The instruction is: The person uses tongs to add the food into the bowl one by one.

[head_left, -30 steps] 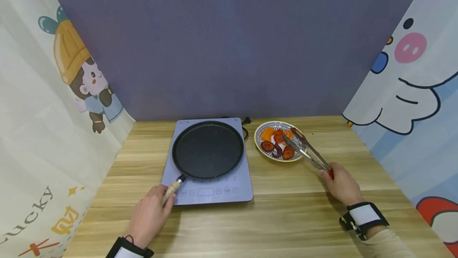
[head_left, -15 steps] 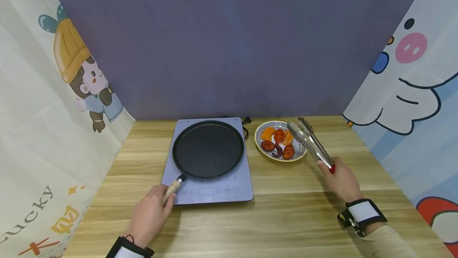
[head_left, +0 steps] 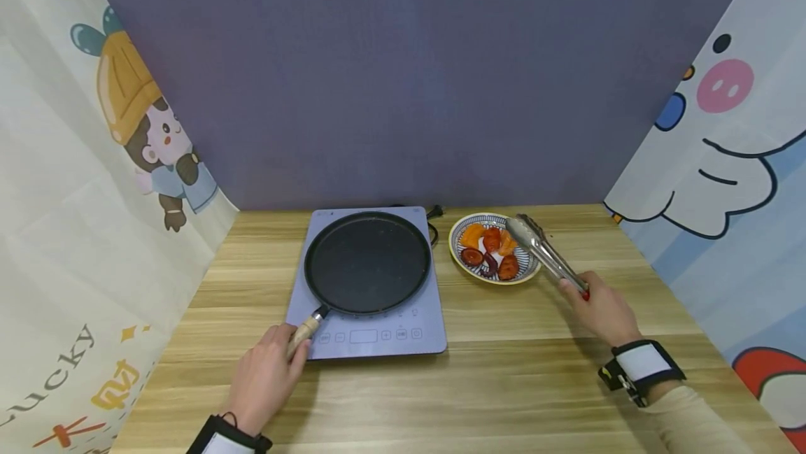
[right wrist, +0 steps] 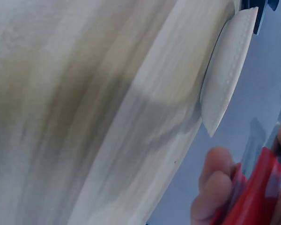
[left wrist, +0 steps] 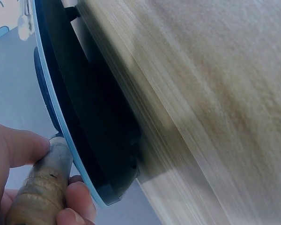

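Note:
My left hand (head_left: 266,375) grips the wooden handle (left wrist: 42,187) of a flat black frying pan (head_left: 367,263). The pan sits on a grey-lilac induction cooktop (head_left: 397,346). In my right hand (head_left: 603,311) are metal tongs (head_left: 546,252) with red grips (right wrist: 258,192), their two arms slightly apart at the tips. The tongs' tips overlap the right rim of a patterned plate (head_left: 461,267) in the head view, with nothing between them. Orange pieces (head_left: 472,235) and red-brown pieces of food (head_left: 508,267) lie on the plate.
A black power cord (head_left: 433,224) runs behind the cooktop, between it and the plate. All of this stands on a wooden table (head_left: 403,398). A dark blue-grey panel (head_left: 403,90) rises at the back, with printed curtains (head_left: 69,216) at both sides.
The tongs have lifted off the food and drawn back to the plate's right rim; their arms spread, then came closer together. My left hand and the pan have stayed in place.

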`<state>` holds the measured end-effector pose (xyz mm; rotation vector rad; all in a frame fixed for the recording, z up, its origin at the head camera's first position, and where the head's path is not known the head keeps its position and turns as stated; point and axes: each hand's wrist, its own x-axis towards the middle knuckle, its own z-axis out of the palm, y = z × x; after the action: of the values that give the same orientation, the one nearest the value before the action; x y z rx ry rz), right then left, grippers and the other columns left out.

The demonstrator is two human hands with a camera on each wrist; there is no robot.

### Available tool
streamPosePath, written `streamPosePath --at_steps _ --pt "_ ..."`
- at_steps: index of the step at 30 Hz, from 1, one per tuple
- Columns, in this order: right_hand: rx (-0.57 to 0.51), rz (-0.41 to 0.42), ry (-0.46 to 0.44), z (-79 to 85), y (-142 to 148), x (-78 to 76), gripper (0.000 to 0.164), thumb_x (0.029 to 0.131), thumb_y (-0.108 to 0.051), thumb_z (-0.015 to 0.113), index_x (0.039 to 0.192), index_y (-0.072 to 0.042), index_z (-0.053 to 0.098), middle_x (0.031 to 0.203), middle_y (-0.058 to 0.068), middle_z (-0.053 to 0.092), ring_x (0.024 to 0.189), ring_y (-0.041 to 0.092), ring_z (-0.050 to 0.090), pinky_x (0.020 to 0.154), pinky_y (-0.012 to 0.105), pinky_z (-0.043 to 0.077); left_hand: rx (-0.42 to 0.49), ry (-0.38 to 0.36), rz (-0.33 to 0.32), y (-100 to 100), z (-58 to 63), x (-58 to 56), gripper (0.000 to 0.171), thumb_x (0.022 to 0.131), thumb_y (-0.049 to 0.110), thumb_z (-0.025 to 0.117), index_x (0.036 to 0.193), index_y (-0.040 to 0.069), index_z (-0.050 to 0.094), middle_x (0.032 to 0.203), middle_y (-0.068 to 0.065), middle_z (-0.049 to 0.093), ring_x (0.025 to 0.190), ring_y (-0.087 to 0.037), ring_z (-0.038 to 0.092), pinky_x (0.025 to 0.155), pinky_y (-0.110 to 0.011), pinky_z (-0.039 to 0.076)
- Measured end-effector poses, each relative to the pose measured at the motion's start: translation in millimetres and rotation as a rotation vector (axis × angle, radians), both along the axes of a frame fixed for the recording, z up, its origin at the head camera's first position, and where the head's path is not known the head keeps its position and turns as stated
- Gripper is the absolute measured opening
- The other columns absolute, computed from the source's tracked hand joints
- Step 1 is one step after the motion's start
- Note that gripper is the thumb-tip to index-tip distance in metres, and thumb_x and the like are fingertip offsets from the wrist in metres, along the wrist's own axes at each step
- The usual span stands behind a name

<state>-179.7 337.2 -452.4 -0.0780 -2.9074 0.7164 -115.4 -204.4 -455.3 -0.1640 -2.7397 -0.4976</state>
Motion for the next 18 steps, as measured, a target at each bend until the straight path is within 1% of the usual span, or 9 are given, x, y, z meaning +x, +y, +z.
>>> streamPosePath --at_steps 4,8,11,18 --pt "-0.007 0.019 -0.033 3.3 0.5 -1.8 0.066 0.099 -0.05 0.04 0.118 0.013 0.046 0.069 0.009 0.05 0.054 0.02 0.046 0.047 0.034 0.034 0.002 -0.006 0.006 0.7 0.3 0.2 0.028 0.083 0.023 0.071 0.097 0.0 0.064 0.074 -0.006 0.055 0.051 -0.015 0.044 0.044 -0.031 0.033" --pt "-0.006 0.032 -0.078 4.6 3.7 -5.7 0.07 0.099 -0.051 0.038 0.123 0.015 0.044 0.072 0.01 0.052 0.056 0.021 0.048 0.049 0.034 0.036 0.004 -0.003 0.006 0.9 0.3 0.5 0.028 0.083 0.023 0.071 0.097 0.0 0.064 0.074 -0.006 0.054 0.051 -0.015 0.044 0.044 -0.031 0.033" --pt "0.016 0.03 -0.1 5.1 6.7 -9.1 0.07 0.1 -0.051 0.036 0.123 0.014 0.046 0.072 0.01 0.053 0.058 0.021 0.049 0.05 0.034 0.036 0.004 -0.009 0.009 1.1 0.2 0.5 0.028 0.083 0.023 0.071 0.097 0.0 0.064 0.074 -0.006 0.055 0.051 -0.015 0.044 0.044 -0.031 0.033" --pt "0.068 0.006 -0.151 13.8 8.3 -16.6 0.069 0.098 -0.055 0.034 0.115 0.009 0.052 0.078 0.013 0.057 0.064 0.024 0.053 0.051 0.035 0.039 0.005 -0.018 0.009 0.6 -0.1 -0.2 0.028 0.083 0.023 0.071 0.098 -0.001 0.064 0.075 -0.006 0.055 0.051 -0.015 0.043 0.044 -0.031 0.032"
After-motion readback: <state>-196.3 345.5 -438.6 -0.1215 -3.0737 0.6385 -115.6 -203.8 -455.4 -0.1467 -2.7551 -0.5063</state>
